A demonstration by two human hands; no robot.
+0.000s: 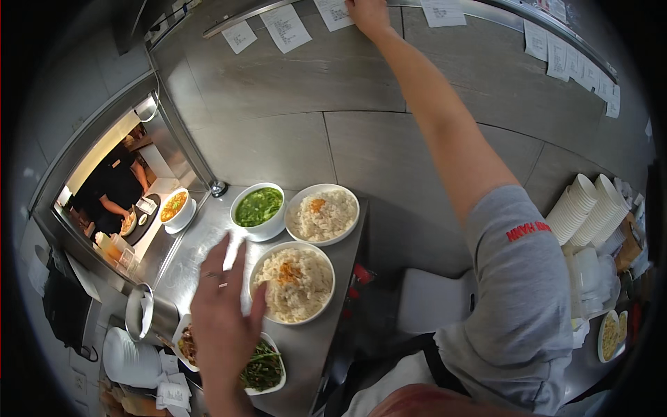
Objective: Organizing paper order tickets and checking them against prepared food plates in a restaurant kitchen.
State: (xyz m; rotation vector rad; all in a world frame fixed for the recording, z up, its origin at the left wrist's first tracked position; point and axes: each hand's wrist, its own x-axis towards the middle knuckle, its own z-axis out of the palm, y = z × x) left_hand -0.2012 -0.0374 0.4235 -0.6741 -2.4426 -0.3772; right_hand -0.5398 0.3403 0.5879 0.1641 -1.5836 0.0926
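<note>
With the arm stretched up, my right hand [368,16] touches a paper ticket [334,12] at the metal ticket rail on the tiled wall; its fingertips are cut off by the frame's top. Fingers apart and holding nothing, my left hand [226,307] hovers over the steel counter [307,359]. Beside its thumb is a white bowl of rice with an orange topping [299,299]. Behind that stand a second rice bowl [333,221] and a bowl of green soup [259,207]. Partly hidden below my left hand are a dish of green vegetables [266,367] and a dish of browned food [186,345].
A person in dark clothes [112,182] handles a bowl beyond the pass window, where an orange soup bowl [174,207] stands. A steel pot [161,313] and stacked white dishes [130,357] are at left. Stacked paper cups [573,208] and plastic containers [591,281] are at right.
</note>
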